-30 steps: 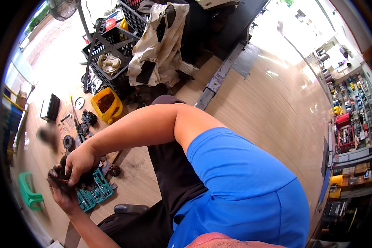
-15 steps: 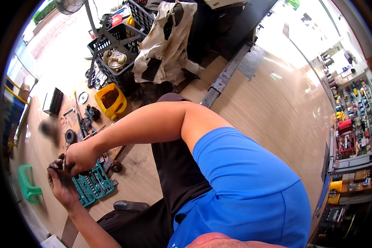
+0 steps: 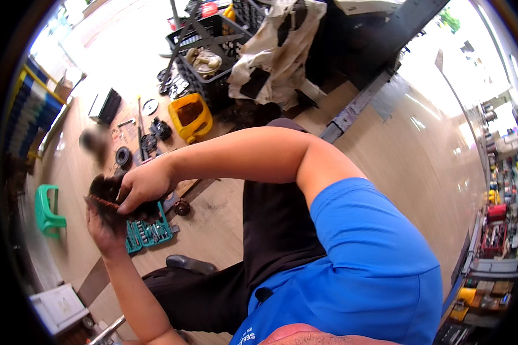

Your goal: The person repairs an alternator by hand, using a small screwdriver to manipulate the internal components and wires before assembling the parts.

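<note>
- Right hand (image 3: 148,184): thumb pressing on dark part (image 3: 105,202); other fingers curled, tips hidden.
- Left hand (image 3: 106,234): holding the dark part from the near side; cannot tell whether fingers are spread or together.
- Dark part: brown edge noted; between both hands, beyond and left of teal tool case (image 3: 164,223).
- Round brown part (image 3: 181,207): just right of case.
- Black ring (image 3: 118,156): beyond case, leftward.
- Yellow container (image 3: 203,125): beyond case, rightward.
- Green stool (image 3: 42,210): well left of case.
</note>
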Tool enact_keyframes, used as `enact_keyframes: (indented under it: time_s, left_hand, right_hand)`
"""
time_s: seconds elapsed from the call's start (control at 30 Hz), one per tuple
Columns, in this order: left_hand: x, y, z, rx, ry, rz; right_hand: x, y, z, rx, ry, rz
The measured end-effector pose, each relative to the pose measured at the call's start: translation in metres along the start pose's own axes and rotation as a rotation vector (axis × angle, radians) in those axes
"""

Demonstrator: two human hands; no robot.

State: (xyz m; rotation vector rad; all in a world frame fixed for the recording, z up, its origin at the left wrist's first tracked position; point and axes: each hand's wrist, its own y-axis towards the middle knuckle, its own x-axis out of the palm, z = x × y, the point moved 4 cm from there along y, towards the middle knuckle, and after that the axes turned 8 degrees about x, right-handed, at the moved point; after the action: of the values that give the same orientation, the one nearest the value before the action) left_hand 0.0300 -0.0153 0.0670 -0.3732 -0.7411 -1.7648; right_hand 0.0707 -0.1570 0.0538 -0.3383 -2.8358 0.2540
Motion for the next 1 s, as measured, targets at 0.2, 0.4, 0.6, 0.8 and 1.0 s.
enact_keyframes:
  time_s: [0.2,0.4,0.6,0.8,1.0]
  left_hand:
    - [-0.013,-0.004,0.009,0.094,0.052,0.119]
    - [-0.005,-0.001,0.009,0.115,0.13,0.229]
    - [-0.007,-0.004,0.01,0.143,0.315,0.376]
    - [-0.011,-0.004,0.002,0.185,0.544,0.489]
    - [0.001,-0.003,0.013,0.087,0.056,0.094]
  right_hand:
    - [0.009,-0.006,-0.011,-0.039,0.094,0.012]
    - [0.001,-0.002,-0.002,0.009,0.094,0.049]
    - [0.0,-0.004,-0.019,-0.048,-0.66,0.388]
    - [0.003,0.006,-0.011,-0.263,-1.082,0.613]
    - [0.002,0.002,-0.014,-0.045,-0.39,0.179]
